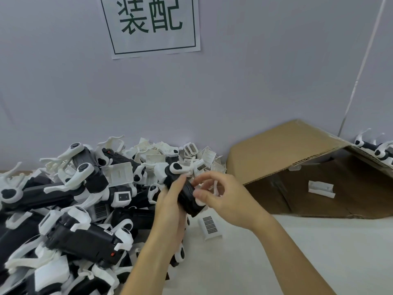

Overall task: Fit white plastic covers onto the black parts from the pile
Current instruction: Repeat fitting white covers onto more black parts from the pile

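My left hand [170,206] grips a black part [187,194] with a white forked end [177,168] near the middle of the view. My right hand [223,196] is at the part's right side, thumb and fingers pinching a white piece [200,202] against it. A big pile of black parts with white fittings [63,220] covers the table's left half. Loose white covers [191,158] lie heaped at the back of the pile. One white cover with a grid label [209,227] lies on the table just below my hands.
An open cardboard box [297,167] lies on its side at the right, with a white cover [321,188] inside. More black-and-white parts [380,152] sit behind it at the far right. A paper sign [151,26] hangs on the grey wall.
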{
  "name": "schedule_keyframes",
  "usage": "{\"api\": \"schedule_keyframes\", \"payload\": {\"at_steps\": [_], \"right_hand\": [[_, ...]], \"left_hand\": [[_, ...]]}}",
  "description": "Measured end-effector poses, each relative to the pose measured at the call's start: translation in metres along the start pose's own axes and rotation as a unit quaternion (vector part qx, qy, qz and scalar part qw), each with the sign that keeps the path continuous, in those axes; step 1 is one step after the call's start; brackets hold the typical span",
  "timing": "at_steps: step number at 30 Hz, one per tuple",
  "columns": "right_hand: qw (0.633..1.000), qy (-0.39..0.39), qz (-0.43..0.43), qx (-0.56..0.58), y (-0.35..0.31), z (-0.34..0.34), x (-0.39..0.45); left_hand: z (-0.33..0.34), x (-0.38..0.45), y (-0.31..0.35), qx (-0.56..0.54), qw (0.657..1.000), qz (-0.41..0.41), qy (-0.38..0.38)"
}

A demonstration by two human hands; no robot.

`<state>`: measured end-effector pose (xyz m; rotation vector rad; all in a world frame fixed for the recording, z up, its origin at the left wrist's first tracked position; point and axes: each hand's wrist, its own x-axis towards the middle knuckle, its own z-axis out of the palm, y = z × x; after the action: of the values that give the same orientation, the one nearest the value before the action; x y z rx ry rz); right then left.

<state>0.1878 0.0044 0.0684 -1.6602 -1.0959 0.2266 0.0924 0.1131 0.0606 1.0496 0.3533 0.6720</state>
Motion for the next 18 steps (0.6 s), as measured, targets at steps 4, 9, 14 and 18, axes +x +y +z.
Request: {"api": "schedule_keyframes", "payload": {"at_steps": [4,9,14,18], "right_hand": [[0.991,0.131,0.033,0.002,0.012,-0.001,0.005],[0.976,0.093,0.174,-0.091,0.033,-0.015,0.001],[0.925,-0.102,0.252,-0.265,0.033,0.009,-0.006],[0.908,-0.119,0.231,-0.330,0.036,0.041,-0.015]], "left_hand": [[-0.006,0.001,-0.005,0.075,0.996,0.047,0.000],[-0.010,0.002,-0.004,0.122,0.987,0.096,0.046],[-0.012,0.007,-0.005,0.082,0.989,0.084,0.092],[-0.011,0.009,-0.007,0.078,0.990,0.085,0.083]]}}
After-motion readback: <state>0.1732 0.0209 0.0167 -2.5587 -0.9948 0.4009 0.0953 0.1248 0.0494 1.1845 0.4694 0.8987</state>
